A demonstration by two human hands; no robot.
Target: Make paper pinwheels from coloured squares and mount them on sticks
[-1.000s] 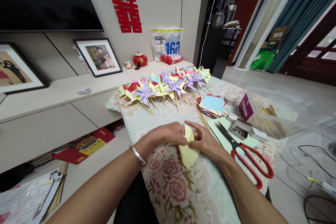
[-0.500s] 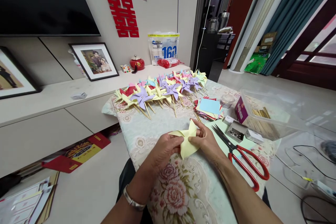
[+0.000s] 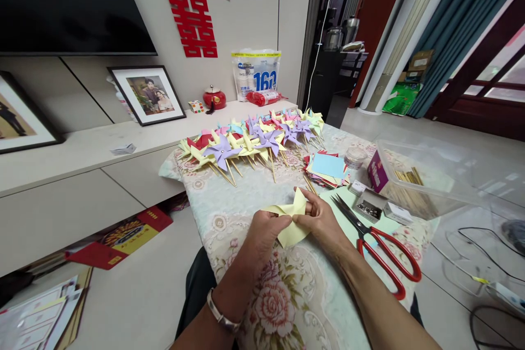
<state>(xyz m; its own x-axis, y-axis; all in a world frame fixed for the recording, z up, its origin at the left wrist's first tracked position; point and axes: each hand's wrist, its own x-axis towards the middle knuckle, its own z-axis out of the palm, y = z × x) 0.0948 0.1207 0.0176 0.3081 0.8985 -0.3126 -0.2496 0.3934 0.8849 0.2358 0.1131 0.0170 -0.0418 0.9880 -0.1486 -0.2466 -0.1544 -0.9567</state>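
A pale yellow paper pinwheel (image 3: 293,234), partly folded, is held between my two hands above the flowered tablecloth. My left hand (image 3: 266,229) pinches it from the left, its thumb pressed near the middle. From the right, my right hand (image 3: 322,217) grips the paper with its thumb at the centre and fingers behind. My fingertips cover the centre of the folds. Red-handled scissors (image 3: 363,229) lie partly open just right of my right hand, on pale green paper (image 3: 334,199). A small open box of metal pins (image 3: 368,209) sits beside them.
Finished pinwheels (image 3: 250,145) on sticks lie in rows across the table's far side. Nearer are a stack of coloured paper (image 3: 327,167) and a small round clear container (image 3: 355,157). A clear plastic bin (image 3: 443,197) of wooden sticks stands at the table's right edge.
My left hand has shifted right and slightly up, its thumb now meeting my right thumb at the pinwheel's centre. The lower paper blade has tilted a little. My right hand has hardly moved.
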